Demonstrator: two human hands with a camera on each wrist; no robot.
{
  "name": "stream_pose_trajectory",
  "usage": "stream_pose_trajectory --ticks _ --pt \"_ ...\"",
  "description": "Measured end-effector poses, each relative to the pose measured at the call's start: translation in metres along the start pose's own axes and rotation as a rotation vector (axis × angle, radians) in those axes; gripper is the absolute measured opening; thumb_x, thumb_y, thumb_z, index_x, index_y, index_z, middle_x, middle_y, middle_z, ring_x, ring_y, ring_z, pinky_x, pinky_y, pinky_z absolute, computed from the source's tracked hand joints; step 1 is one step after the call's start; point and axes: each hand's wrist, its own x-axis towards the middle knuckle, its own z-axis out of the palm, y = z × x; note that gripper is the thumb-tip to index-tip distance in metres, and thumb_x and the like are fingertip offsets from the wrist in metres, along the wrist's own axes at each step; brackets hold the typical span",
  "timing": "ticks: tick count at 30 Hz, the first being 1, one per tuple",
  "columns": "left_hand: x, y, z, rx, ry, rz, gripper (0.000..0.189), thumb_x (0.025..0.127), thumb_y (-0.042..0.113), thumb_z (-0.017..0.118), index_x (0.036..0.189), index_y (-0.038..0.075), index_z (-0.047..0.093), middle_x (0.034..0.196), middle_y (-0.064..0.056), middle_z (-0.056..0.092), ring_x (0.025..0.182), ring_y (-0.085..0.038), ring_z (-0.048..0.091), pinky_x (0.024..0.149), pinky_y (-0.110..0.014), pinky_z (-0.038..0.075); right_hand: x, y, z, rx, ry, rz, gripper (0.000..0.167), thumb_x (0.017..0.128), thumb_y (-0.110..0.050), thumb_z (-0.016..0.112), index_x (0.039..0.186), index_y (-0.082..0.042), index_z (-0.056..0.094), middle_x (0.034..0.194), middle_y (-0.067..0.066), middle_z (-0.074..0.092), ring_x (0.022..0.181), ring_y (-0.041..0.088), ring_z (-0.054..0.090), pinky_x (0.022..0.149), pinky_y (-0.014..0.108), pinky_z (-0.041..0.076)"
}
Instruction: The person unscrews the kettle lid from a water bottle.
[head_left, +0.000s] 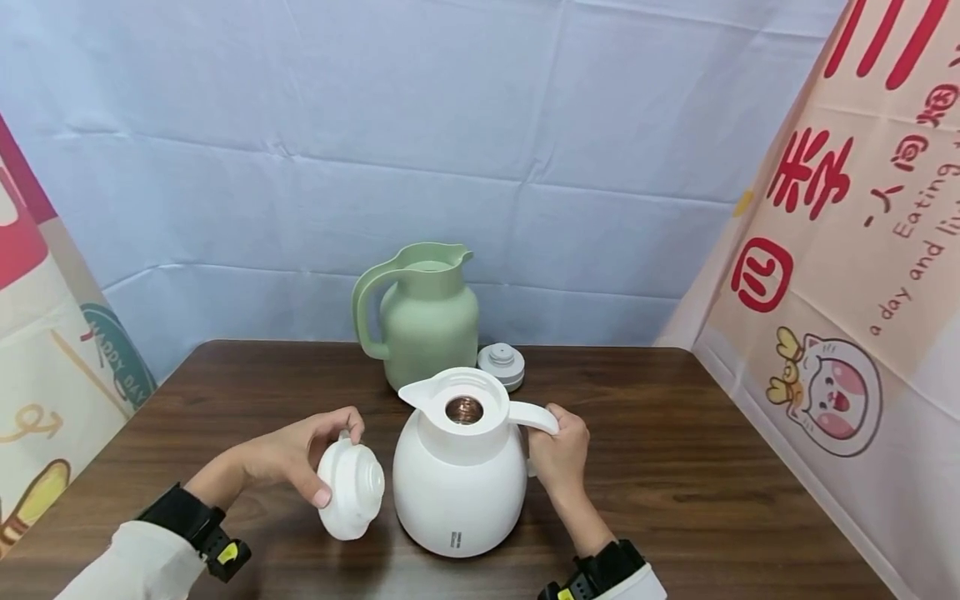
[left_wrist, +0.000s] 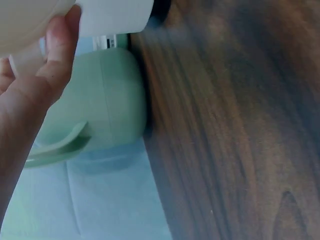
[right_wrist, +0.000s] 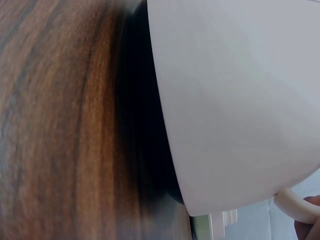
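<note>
A white thermos jug [head_left: 459, 492] stands upright on the table, its mouth uncovered and a coppery inside showing. My right hand [head_left: 562, 450] grips the jug's handle [head_left: 534, 417] on the right side. To the left of the jug, my left hand [head_left: 315, 454] holds a white lid [head_left: 352, 487] between thumb and fingers, tilted on its side above the table. In the left wrist view the lid [left_wrist: 30, 22] is partly cut off by the frame. The right wrist view is mostly filled by the jug's body [right_wrist: 235, 110], with the handle's lower end [right_wrist: 295, 206] at the corner.
Behind the white jug stands a green jug [head_left: 431, 333], its handle to the left. Next to it on the wooden table [head_left: 675, 483] sits a grey-white lid [head_left: 501, 365]. A pale blue cloth [head_left: 420, 150] hangs behind, and printed cloths [head_left: 825, 275] hang at both sides.
</note>
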Motion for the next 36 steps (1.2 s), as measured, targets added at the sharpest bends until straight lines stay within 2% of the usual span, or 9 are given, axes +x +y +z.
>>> stream_pose_trajectory --ticks 2,6,8,11,16,21,27,32,36 --pt "-0.001 -0.001 0.004 0.091 0.069 0.052 0.053 0.067 0.001 0.078 0.102 0.001 0.038 0.099 -0.019 0.049 0.093 -0.031 0.057 0.073 -0.048 0.050 0.000 -0.001 0.000 0.006 -0.007 0.009 0.038 0.069 0.008 0.055 0.047 -0.013 0.032 0.041 -0.009 0.026 0.037 0.007 0.022 0.038 0.021 0.018" --pt "-0.003 -0.004 0.012 0.294 0.246 0.157 0.054 0.061 -0.001 0.080 0.100 0.003 0.043 0.096 -0.020 0.048 0.084 -0.027 0.058 0.068 -0.042 0.051 0.000 -0.001 0.000 0.007 -0.010 0.008 0.038 0.070 0.007 0.055 0.047 -0.013 0.032 0.041 -0.008 0.026 0.038 0.008 0.022 0.039 0.021 0.018" --pt "-0.004 -0.005 0.016 0.338 0.323 0.193 0.056 0.058 -0.002 0.081 0.099 0.004 0.044 0.097 -0.021 0.050 0.081 -0.027 0.060 0.065 -0.041 0.052 0.000 -0.001 0.000 0.007 -0.007 0.005 0.038 0.070 0.007 0.055 0.047 -0.013 0.032 0.041 -0.008 0.026 0.038 0.008 0.022 0.038 0.021 0.018" --pt "-0.007 -0.006 0.019 0.362 0.413 0.241 0.060 0.055 -0.005 0.083 0.099 0.003 0.045 0.104 -0.024 0.052 0.084 -0.029 0.060 0.067 -0.039 0.052 0.000 -0.001 0.000 0.010 -0.006 0.005 0.038 0.070 0.007 0.055 0.047 -0.012 0.033 0.041 -0.008 0.026 0.038 0.008 0.022 0.039 0.021 0.018" --pt "-0.011 -0.008 0.024 0.377 0.519 0.288 0.064 0.052 -0.009 0.084 0.100 0.003 0.045 0.114 -0.027 0.049 0.095 -0.029 0.057 0.074 -0.034 0.050 -0.001 -0.002 0.000 0.023 -0.009 0.023 0.038 0.070 0.008 0.054 0.046 -0.012 0.032 0.041 -0.009 0.026 0.037 0.007 0.022 0.038 0.020 0.018" --pt "-0.013 -0.012 0.029 0.399 0.616 0.329 0.066 0.048 -0.012 0.085 0.095 0.001 0.041 0.110 -0.026 0.048 0.095 -0.025 0.056 0.077 -0.028 0.048 -0.001 -0.002 0.000 0.023 -0.006 0.020 0.038 0.069 0.009 0.054 0.046 -0.011 0.032 0.041 -0.009 0.026 0.036 0.007 0.022 0.037 0.020 0.017" --pt "-0.013 -0.012 0.032 0.474 0.729 0.320 0.069 0.045 -0.008 0.089 0.090 0.003 0.038 0.110 -0.021 0.050 0.096 -0.024 0.055 0.076 -0.024 0.045 -0.001 -0.001 0.000 0.012 -0.010 0.001 0.039 0.070 0.009 0.057 0.047 -0.012 0.033 0.041 -0.009 0.027 0.036 0.007 0.023 0.038 0.021 0.019" --pt "-0.015 -0.016 0.032 0.542 0.787 0.336 0.070 0.043 -0.006 0.091 0.089 0.002 0.039 0.111 -0.020 0.054 0.097 -0.022 0.058 0.075 -0.022 0.044 -0.001 0.000 0.000 0.015 -0.013 -0.008 0.039 0.070 0.009 0.057 0.047 -0.011 0.033 0.041 -0.009 0.026 0.037 0.007 0.022 0.038 0.021 0.019" --pt "-0.016 -0.019 0.033 0.523 0.857 0.371 0.070 0.041 -0.011 0.089 0.090 -0.002 0.040 0.112 -0.023 0.053 0.101 -0.020 0.057 0.080 -0.021 0.043 0.000 0.000 0.000 0.016 -0.020 -0.007 0.040 0.072 0.009 0.057 0.047 -0.012 0.033 0.041 -0.009 0.027 0.037 0.008 0.022 0.039 0.021 0.019"
